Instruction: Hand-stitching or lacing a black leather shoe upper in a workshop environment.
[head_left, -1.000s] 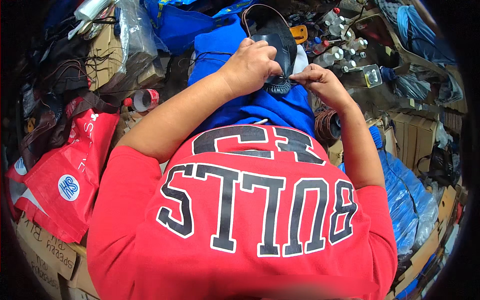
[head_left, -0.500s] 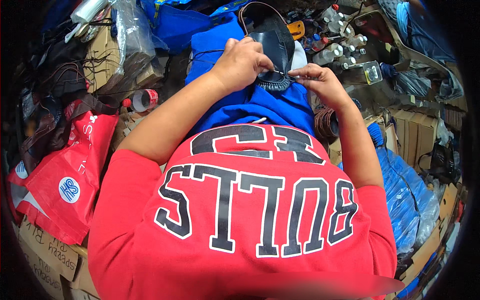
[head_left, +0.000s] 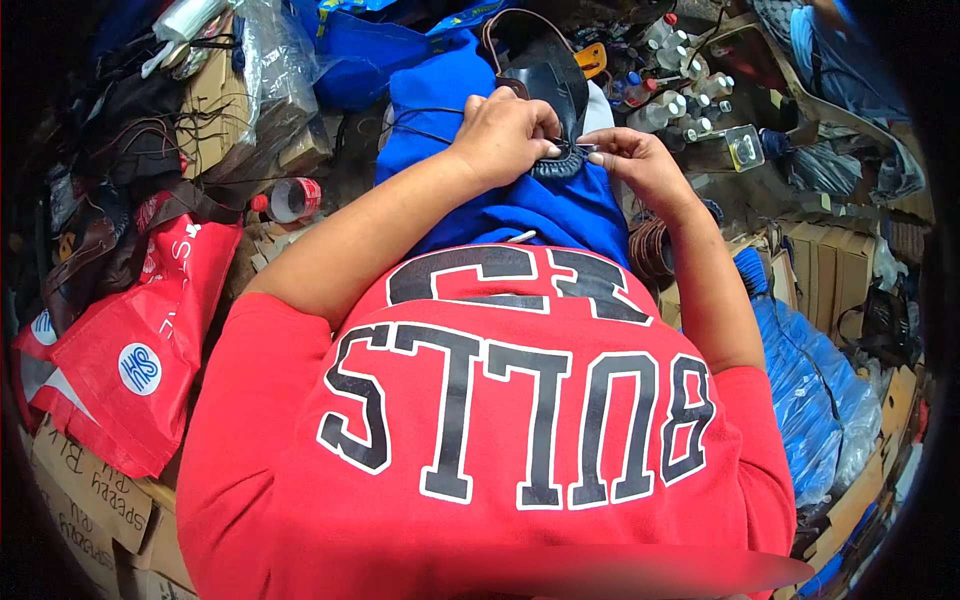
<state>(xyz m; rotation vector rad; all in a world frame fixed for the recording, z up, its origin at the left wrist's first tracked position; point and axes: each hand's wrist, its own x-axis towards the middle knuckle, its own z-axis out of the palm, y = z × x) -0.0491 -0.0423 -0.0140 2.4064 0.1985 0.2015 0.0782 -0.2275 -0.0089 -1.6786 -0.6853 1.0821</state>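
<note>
A black leather shoe (head_left: 560, 168) with a puckered, gathered toe edge rests on the blue cloth (head_left: 425, 90) over my lap. My left hand (head_left: 505, 135) is closed at the shoe's left side, fingertips and thumb pinched at the leather by the gathered edge. From the right, my right hand (head_left: 640, 165) pinches a thin, pale needle-like piece (head_left: 588, 147) between thumb and forefinger, its tip close to the leather. A dark thread (head_left: 420, 130) trails across the blue cloth left of my left hand. My fingers hide part of the seam.
Several plastic bottles (head_left: 680, 100) stand at the far right beside a clear square container (head_left: 745, 148). An orange-yellow piece (head_left: 591, 62) lies beyond the shoe. To the left are a red bag (head_left: 130, 370) and a lying bottle (head_left: 292, 200). Blue plastic wrap (head_left: 810, 390) and cardboard (head_left: 830, 265) are at right.
My left hand has moved slightly right and down, closer to the gathered edge. The pale needle-like piece, earlier by my left fingertips, now shows at my right fingertips.
</note>
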